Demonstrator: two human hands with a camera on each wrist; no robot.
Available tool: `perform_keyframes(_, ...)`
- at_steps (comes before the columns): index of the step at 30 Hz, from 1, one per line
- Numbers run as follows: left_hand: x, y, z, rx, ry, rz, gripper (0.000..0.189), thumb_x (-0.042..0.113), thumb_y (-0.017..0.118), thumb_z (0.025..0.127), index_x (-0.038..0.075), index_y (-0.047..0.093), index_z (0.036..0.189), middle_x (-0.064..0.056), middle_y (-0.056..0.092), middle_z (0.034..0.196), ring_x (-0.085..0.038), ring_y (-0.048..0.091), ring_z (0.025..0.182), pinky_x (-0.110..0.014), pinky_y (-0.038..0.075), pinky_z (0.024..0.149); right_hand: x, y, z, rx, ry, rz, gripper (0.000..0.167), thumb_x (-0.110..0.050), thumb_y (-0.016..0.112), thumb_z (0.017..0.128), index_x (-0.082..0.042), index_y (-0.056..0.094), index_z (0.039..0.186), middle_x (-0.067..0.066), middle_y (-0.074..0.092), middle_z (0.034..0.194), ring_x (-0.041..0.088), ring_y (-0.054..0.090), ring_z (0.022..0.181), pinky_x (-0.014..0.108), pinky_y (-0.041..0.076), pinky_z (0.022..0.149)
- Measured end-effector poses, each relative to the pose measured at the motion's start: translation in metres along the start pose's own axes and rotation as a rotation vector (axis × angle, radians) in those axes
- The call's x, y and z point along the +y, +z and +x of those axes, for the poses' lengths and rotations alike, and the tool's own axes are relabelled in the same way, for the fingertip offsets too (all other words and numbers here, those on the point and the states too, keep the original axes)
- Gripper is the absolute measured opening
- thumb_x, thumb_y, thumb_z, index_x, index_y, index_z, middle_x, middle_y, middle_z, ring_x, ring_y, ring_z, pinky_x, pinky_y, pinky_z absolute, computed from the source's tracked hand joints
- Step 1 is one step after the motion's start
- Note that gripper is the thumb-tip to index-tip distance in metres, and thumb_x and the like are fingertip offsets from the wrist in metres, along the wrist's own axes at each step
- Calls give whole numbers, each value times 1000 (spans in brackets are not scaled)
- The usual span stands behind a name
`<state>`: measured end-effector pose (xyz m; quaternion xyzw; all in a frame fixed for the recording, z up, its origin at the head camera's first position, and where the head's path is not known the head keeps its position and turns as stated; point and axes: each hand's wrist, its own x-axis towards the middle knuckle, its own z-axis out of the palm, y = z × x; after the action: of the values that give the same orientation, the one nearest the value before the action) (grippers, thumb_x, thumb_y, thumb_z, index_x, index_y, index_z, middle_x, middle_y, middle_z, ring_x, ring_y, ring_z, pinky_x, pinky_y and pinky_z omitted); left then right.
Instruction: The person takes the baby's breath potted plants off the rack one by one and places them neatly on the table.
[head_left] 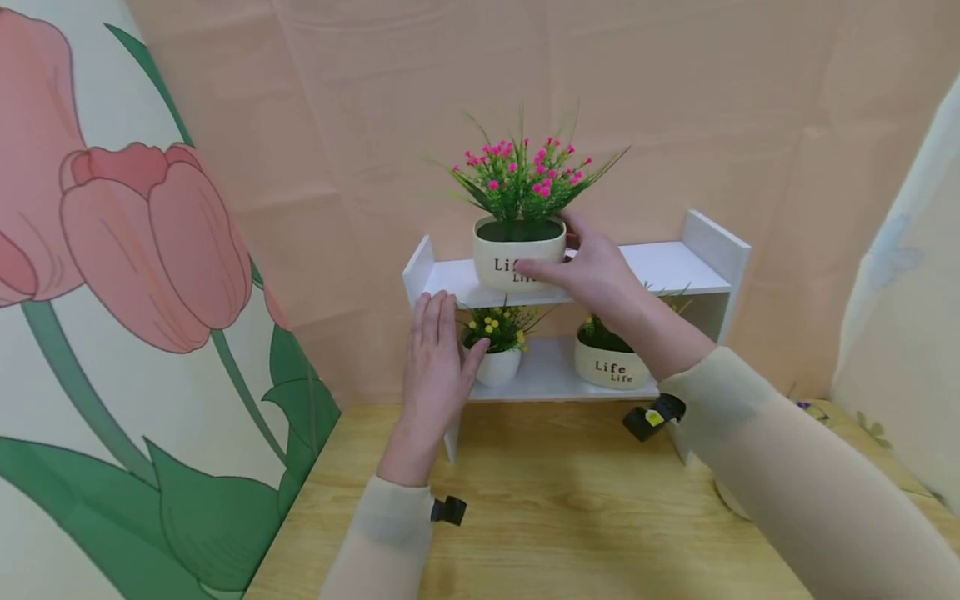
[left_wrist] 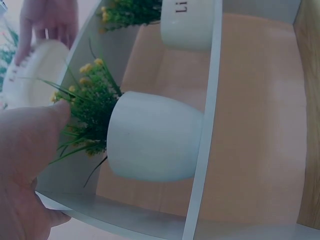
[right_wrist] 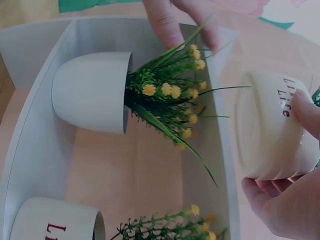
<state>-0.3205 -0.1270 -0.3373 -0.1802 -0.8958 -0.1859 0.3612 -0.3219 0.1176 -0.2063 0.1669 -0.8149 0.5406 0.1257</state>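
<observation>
My right hand (head_left: 600, 275) grips a cream oval pot (head_left: 495, 254) lettered "Life", with pink flowers and grass blades, thumb across its front. The pot is held over the left part of the upper board of a white two-tier shelf (head_left: 660, 262); its underside shows in the right wrist view. Straight fingers of my left hand (head_left: 435, 358) touch the shelf's left end, thumb spread to the right. Below, on the lower board, stand a small white pot (left_wrist: 155, 137) of yellow flowers and another "Life" pot (head_left: 611, 367), partly covered by my right forearm.
A wooden table (head_left: 540, 517) carries the shelf, and a pinkish cloth (head_left: 375, 125) hangs behind. On the left stands a tulip-printed panel (head_left: 150, 242). Beyond my right sleeve, a pale pot (head_left: 731, 502) and a purple flower (head_left: 806, 406) partly show.
</observation>
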Motion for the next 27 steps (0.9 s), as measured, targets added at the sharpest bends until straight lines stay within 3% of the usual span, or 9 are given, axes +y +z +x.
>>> perform_keyframes(4,0,0,0,18,10,1,81,41,71,109,0,32,167,-19,34,172,-37,17,167,-51,19,136,-2,-8,-11,15,3,12,93,-43,92,92,-35,40,169,7,57,153,33,56,146,53,55,111)
perform_keyframes(11,1,0,1,-25,-26,-2,83,43,70,109,2,30,169,-17,30,175,-34,11,169,-49,14,136,-2,-18,-30,14,-23,24,91,-37,92,93,-32,42,168,4,56,157,30,55,147,51,54,115)
perform_keyframes(18,1,0,0,-27,-26,10,82,44,68,110,3,28,170,-16,29,175,-34,11,169,-48,15,136,-2,-23,-52,0,-12,-40,92,-43,92,93,-29,41,169,1,54,160,28,51,150,52,49,119)
perform_keyframes(21,2,0,1,-24,-14,9,82,44,68,110,3,28,169,-16,29,174,-34,12,168,-48,15,137,-1,-26,-62,-8,16,-26,93,-42,92,93,-27,40,169,3,53,161,31,55,147,49,54,115)
perform_keyframes(27,5,0,1,-23,-7,2,82,43,68,110,2,28,169,-17,29,174,-35,12,168,-48,14,137,4,-27,-79,-18,64,-35,91,-43,92,92,-21,42,166,4,56,154,29,63,137,33,61,99)
